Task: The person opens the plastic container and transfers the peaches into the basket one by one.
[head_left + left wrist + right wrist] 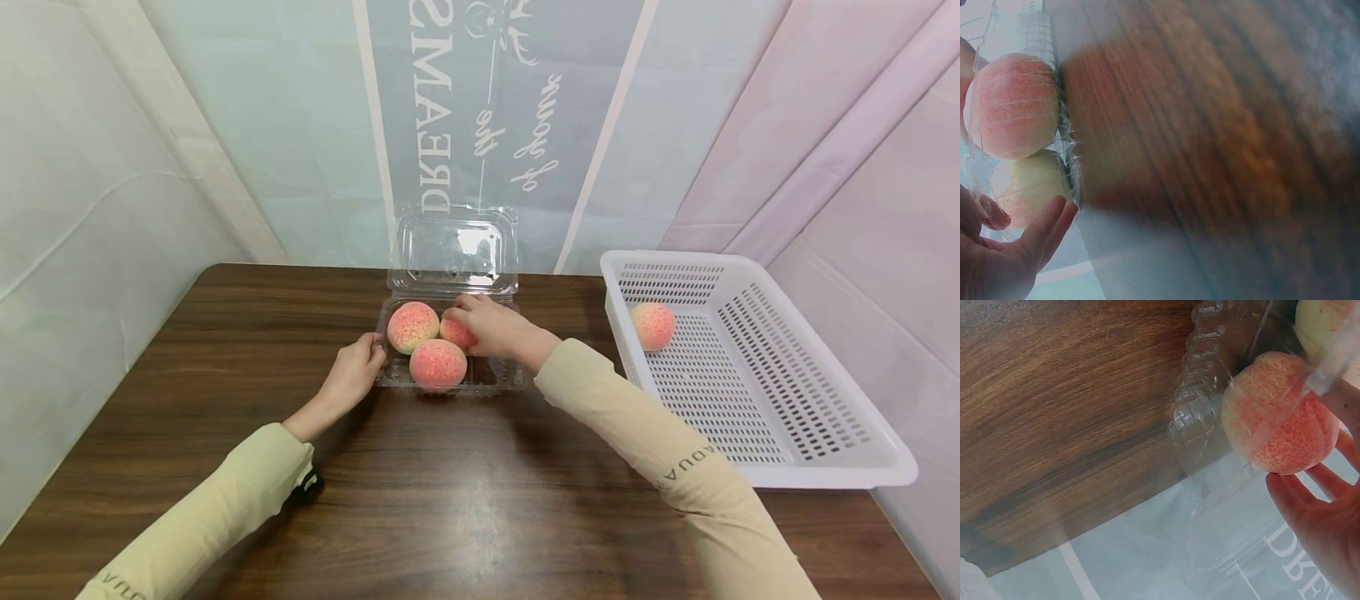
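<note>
A clear plastic clamshell box (487, 385) lies on the table with its transparent lid (453, 250) raised at the back. My left hand (358, 367) pinches the box's left edge; the left wrist view shows its thumb and fingers (1047, 231) at the rim. Two peaches, one at the back left (412, 325) and one at the front (438, 365), sit inside. Behind and right of the front one, my right hand (491, 325) holds a third peach (456, 333) within the box. That peach (1279, 412) shows red and pale yellow in the right wrist view, fingers around it.
A white perforated plastic basket (825, 477) stands on the right, with one peach (653, 326) at its left side. The brown wood-grain table (450, 517) ends at a printed curtain (480, 100) behind the box.
</note>
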Tool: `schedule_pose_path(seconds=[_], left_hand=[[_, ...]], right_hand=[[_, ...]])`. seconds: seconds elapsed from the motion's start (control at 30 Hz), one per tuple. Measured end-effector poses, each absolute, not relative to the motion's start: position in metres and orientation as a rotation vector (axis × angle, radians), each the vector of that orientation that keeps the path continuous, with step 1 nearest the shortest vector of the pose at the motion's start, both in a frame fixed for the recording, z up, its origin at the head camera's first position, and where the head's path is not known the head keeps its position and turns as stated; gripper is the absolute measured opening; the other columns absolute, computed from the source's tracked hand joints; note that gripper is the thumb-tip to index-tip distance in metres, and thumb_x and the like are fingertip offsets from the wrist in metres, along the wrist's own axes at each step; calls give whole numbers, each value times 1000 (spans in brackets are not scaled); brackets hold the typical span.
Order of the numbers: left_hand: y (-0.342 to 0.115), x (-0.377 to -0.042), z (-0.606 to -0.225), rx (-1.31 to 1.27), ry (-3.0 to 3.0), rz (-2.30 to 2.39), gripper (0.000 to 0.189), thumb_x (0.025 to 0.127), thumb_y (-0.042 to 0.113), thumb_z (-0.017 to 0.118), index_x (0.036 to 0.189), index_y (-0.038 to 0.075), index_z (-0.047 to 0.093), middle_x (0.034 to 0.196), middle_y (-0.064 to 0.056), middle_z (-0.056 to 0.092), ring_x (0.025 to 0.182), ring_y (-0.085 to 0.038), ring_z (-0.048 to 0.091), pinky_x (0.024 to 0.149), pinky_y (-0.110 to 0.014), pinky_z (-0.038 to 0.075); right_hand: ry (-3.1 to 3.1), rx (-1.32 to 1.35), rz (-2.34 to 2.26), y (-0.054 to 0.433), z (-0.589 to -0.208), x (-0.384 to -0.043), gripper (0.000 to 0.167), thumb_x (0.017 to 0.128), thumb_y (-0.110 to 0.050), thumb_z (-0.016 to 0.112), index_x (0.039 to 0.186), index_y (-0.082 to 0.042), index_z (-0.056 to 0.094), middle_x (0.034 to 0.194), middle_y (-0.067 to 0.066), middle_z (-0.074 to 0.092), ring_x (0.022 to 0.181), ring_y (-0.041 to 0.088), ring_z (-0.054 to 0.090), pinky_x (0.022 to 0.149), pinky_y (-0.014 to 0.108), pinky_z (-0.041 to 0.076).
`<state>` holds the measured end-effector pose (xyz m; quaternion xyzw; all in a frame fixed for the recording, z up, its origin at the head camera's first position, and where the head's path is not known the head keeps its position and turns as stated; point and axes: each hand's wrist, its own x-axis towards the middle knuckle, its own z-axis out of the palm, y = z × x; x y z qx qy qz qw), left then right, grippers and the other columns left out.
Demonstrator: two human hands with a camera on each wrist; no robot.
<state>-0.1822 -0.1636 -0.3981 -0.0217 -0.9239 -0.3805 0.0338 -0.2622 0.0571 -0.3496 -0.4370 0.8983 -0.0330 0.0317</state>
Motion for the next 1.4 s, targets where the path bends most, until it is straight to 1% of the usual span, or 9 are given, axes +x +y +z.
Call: schedule_pose_path(seconds=[0.3, 0.53, 0.77, 1.03, 1.23, 1.4], left_hand=[[-164, -183, -399, -77, -2845, -1153, 31, 91, 6, 36, 112, -11, 51, 85, -16, 60, 69, -19, 52, 55, -27, 39], [-164, -182, -399, -71, -2849, -1166, 31, 91, 6, 36, 113, -12, 50, 85, -16, 59, 68, -19, 52, 54, -27, 39], [-164, -183, -399, -77, -2840, -1165, 32, 90, 6, 37, 114, -11, 50, 83, -15, 58, 68, -19, 53, 55, -27, 40], [-164, -184, -398, -75, -2849, -1157, 32, 91, 6, 37, 114, -12, 50, 84, -15, 58, 68, -19, 53, 55, -27, 40], [-164, -183, -398, -74, -2848, -1159, 32, 90, 6, 37, 114, -11, 50, 83, -14, 58, 70, -20, 55, 56, -27, 41], [-164, -184, -398, -77, -2849, -1162, 32, 90, 6, 37, 113, -12, 50, 84, -15, 58, 70, -20, 56, 56, -27, 42]], right_hand=[[2782, -1313, -113, 56, -354, -263, 61, 69, -16, 78, 125, -11, 53, 122, 9, 47, 111, 27, 44, 88, 38, 44], [2774, -1266, -99, 56, -357, -264, 65, 69, -16, 77, 128, -15, 50, 125, 8, 45, 111, 28, 42, 85, 39, 45], [2754, -1220, -99, 59, -360, -265, 70, 68, -19, 79, 130, -15, 48, 126, 11, 44, 112, 31, 41, 90, 41, 42], [2721, -1110, -134, 61, -363, -266, 75, 66, -23, 80, 133, -18, 45, 122, 12, 44, 111, 32, 42, 89, 41, 42], [2702, -1121, -132, 61, -362, -265, 70, 65, -25, 81, 127, -17, 50, 116, 13, 45, 103, 31, 45, 83, 40, 44], [2698, -1132, -135, 60, -363, -265, 69, 64, -23, 82, 126, -17, 51, 115, 13, 46, 100, 30, 46, 81, 39, 45]])
